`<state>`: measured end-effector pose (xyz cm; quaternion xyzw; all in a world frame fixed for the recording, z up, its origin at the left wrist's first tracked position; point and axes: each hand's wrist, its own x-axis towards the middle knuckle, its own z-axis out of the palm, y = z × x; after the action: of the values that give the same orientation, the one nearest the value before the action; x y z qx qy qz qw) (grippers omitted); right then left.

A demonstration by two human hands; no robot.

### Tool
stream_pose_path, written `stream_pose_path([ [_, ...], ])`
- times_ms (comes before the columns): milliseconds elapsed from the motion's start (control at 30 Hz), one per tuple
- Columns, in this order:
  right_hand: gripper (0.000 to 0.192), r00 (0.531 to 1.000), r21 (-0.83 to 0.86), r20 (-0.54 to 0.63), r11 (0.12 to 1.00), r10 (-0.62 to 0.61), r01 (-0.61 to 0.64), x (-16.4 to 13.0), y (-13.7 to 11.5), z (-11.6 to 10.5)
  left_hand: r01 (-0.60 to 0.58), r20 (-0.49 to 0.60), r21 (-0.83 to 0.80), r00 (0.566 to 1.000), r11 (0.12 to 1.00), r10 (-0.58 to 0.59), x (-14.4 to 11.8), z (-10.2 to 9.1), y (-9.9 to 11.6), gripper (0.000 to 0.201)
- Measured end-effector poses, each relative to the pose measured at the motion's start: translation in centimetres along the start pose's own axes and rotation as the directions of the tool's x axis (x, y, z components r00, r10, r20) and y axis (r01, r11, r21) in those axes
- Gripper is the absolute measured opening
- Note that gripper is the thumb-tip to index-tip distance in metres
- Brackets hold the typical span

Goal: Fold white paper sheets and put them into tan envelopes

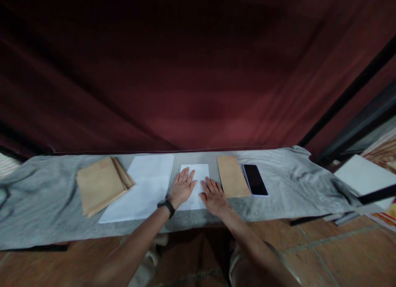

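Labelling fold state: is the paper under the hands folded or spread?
Probably folded: the paper looks clearly smaller than the white sheets beside it. Left hand and right hand partly cover it; no crease is discernible.

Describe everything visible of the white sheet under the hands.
The white sheet looks like plain paper, roughly rectangular. It lies flat on grey cloth, between larger white paper and a brown envelope. The left hand rests on its left side, the right hand across its right edge; folds or layers are too unclear to tell.
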<state>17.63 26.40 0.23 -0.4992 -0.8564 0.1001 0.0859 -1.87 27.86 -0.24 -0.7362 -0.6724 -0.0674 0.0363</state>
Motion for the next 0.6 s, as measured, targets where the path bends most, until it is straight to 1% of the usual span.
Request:
stream_pose_path([
  [167, 0.058, 0.999, -0.013, 0.028, 1.0, -0.02, 0.02, -1.5, 0.2, -0.3, 0.031, 0.05, -0.009, 0.998, 0.999, -0.03, 2.1, -0.4, -0.7, 0.062],
  [367, 0.058, 0.998, -0.009, 0.058, 0.999, -0.032, 0.033, -2.7, 0.1, -0.8, 0.069, 0.045, -0.03, 0.997, 0.997, -0.068, 3.5, -0.5, -1.3, 0.063],
  [467, 0.058, 0.996, 0.018, 0.083, 0.999, -0.039, 0.038, -2.7, 0.4, -1.5, 0.074, 0.039, -0.032, 0.997, 0.997, -0.073, 3.6, -0.7, -1.3, 0.062],
  [533, 0.055, 0.993, 0.045, 0.105, 0.998, -0.058, 0.053, -2.5, 0.9, -2.1, 0.069, 0.037, -0.04, 0.997, 0.997, -0.068, 3.2, -0.9, -1.0, 0.062],
  [600, 0.053, 0.988, 0.077, 0.133, 0.994, -0.083, 0.073, -2.3, 1.5, -2.6, 0.007, 0.037, -0.062, 0.999, 0.998, -0.004, 2.1, -0.9, -0.4, 0.061],
])
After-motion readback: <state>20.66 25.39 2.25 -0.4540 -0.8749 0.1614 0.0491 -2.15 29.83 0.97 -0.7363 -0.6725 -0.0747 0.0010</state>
